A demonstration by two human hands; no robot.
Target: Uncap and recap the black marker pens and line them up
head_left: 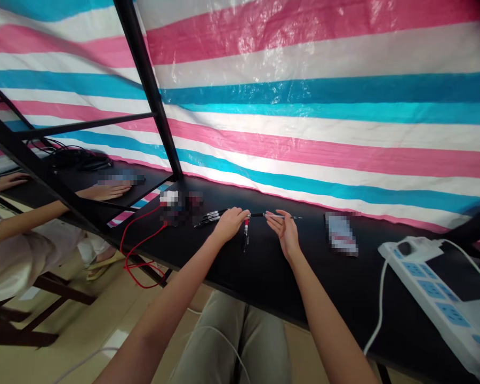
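Observation:
Above the black desk (272,266), my left hand (229,224) is closed on a black pen barrel (257,215) that points right. My right hand (287,232) pinches a thin, pale pen refill (293,217) between thumb and finger, its other fingers stretched out. Barrel and refill lie roughly in one line; my fingers hide whether they touch. Just below my left hand, a dark pen with a red part (246,233) lies on the desk. Several black and clear pens (211,216) lie together to the left of that hand.
A white power strip (432,288) with cables occupies the right side. A blurred flat object (341,233) lies left of it. Red cables (128,226) hang over the left edge near blurred items (180,205). Beyond a black metal frame (156,106), another person's hand (106,192) rests on a neighbouring desk.

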